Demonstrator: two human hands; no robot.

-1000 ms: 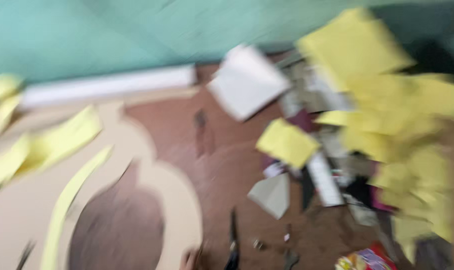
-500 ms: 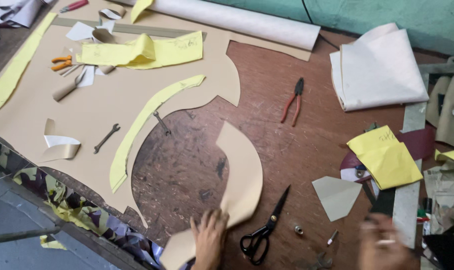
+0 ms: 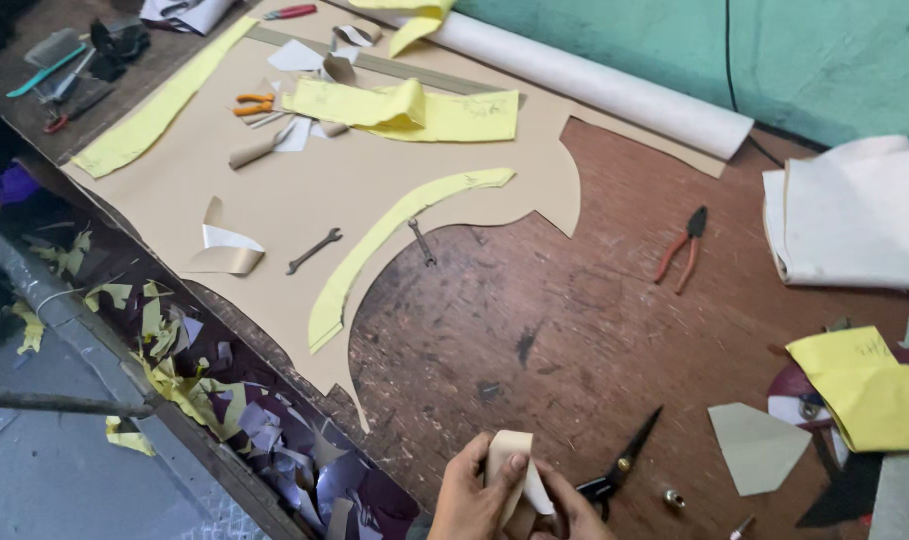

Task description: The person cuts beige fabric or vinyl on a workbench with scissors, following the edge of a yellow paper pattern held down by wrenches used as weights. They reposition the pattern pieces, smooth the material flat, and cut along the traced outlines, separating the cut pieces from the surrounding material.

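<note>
Bottom centre: left hand [image 3: 471, 497] and right hand [image 3: 572, 510], fingers gripping rolled tan piece [image 3: 510, 462]. Black scissors [image 3: 624, 460] just right; red pliers [image 3: 682, 248] upper right on desk [image 3: 574, 310].

A scuffed brown wooden desk [image 3: 534, 330] carries a large tan sheet [image 3: 304, 190] with a curved cutout. Black scissors [image 3: 624, 462], red-handled pliers [image 3: 682, 250] and folded white cloth [image 3: 854, 215] lie on the bare wood.

Scuffed wood table [image 3: 574, 330], matt paper sheet [image 3: 304, 190]

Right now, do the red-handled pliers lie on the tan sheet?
No, the red-handled pliers lie on the bare brown table, apart from the tan sheet.
</note>
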